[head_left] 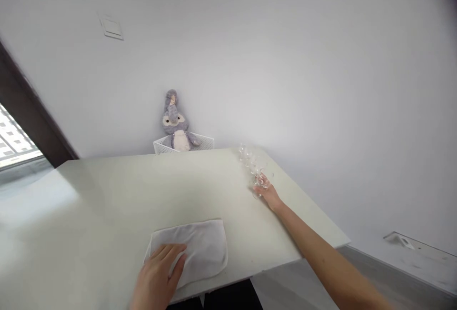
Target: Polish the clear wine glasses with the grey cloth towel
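A folded white cloth [203, 253] lies near the front edge of the pale table [117, 200]. My left hand [160, 272] rests on the cloth's left part, palm down, with the thumb apart from the fingers. At the table's right side, my right hand [266, 191] has its fingers around a clear, glass-like object [260, 177]; its exact shape is hard to make out. More clear objects [246, 155] stand in a row just behind it, toward the wall.
A grey and white plush toy [173, 122] sits in a white perforated basket [207, 143] at the table's back edge, against the wall. A light switch [112, 27] is on the wall. At the left is a dark window frame [28, 100].
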Demonstrator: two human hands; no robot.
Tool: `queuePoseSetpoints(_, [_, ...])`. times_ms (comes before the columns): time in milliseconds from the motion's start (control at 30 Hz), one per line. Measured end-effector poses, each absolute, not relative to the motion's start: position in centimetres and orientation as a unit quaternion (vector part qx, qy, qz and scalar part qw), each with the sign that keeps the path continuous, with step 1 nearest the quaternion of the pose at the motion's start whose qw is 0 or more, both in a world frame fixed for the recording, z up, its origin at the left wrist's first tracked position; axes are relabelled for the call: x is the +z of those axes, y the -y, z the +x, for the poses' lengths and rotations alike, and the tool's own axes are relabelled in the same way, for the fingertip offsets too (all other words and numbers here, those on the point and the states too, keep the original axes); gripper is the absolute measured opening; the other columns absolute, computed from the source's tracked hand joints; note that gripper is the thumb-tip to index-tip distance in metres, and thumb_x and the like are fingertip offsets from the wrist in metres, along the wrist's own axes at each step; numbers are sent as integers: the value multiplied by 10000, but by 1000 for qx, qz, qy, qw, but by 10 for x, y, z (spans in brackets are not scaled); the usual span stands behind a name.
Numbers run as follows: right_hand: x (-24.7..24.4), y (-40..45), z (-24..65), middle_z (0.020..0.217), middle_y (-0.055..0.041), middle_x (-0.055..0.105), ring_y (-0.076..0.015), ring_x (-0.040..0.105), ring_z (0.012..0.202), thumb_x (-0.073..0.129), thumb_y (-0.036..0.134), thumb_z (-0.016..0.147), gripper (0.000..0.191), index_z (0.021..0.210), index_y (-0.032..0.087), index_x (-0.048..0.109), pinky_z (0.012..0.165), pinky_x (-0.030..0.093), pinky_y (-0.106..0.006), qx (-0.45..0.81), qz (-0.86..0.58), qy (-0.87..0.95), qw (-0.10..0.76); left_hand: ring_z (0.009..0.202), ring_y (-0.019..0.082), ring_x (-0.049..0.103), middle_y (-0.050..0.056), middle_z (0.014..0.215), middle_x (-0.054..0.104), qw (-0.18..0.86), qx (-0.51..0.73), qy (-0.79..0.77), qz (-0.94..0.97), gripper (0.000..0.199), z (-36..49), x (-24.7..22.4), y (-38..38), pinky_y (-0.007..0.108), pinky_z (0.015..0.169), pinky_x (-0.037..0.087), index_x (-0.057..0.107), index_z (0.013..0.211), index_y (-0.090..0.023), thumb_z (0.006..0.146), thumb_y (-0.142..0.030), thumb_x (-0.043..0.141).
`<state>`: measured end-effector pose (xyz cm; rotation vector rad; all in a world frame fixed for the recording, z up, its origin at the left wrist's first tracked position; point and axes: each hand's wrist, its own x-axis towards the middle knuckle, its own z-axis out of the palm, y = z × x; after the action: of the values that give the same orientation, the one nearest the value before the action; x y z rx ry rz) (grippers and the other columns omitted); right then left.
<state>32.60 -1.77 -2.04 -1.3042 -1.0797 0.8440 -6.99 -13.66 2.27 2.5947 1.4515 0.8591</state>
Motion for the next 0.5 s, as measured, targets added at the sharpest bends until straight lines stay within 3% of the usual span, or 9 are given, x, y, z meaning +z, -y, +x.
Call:
queuePoseSetpoints(133, [-19,8,288,1248,-102,466,-264,480,1066,699,383,538,855,1289,228,321,765,469,-387,393,-544,481,564,841,174,601,39,903,647,25,278,-443,852,211,-55,18,126,276,687,507,618,923,-235,818,-305,449])
queuePoseSetpoints(333, [-19,-26,217,1149,-89,526,-243,518,994,687,369,523,885,1299,207,295,790,452,-380,430,-513,504,546,1022,228,523,64,1106,566,23,270,-479,835,200,-59,-6,127,385,804,481,612,920,-237,803,-307,467])
queuePoseSetpoints(500, [-21,-58,155,1132,-72,526,-236,514,979,634,320,593,800,1307,240,282,781,445,-392,406,-509,575,496,1009,222,525,85,1102,559,52,295,-498,814,200,-64,-11,134,381,787,488,608,916,-220,824,-269,437])
